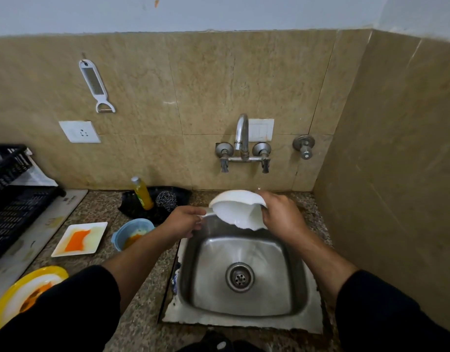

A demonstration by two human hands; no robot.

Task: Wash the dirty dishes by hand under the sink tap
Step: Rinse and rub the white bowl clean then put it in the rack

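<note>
A white bowl (237,208) is held tilted over the back of the steel sink (282,252), below the wall tap (242,138). No water shows running from the tap. My right hand (279,214) grips the bowl's right rim. My left hand (184,221) pinches its left edge. On the counter to the left lie a square white plate (91,241) smeared orange, a blue bowl (118,237) with orange residue, and a yellow plate (5,301) partly hidden by my left sleeve.
A yellow soap bottle (142,193) and a steel scrubber (166,200) sit on a black tray behind the blue bowl. A black dish rack (12,204) stands at the far left. A peeler (95,85) hangs on the tiled wall. A side wall closes in on the right.
</note>
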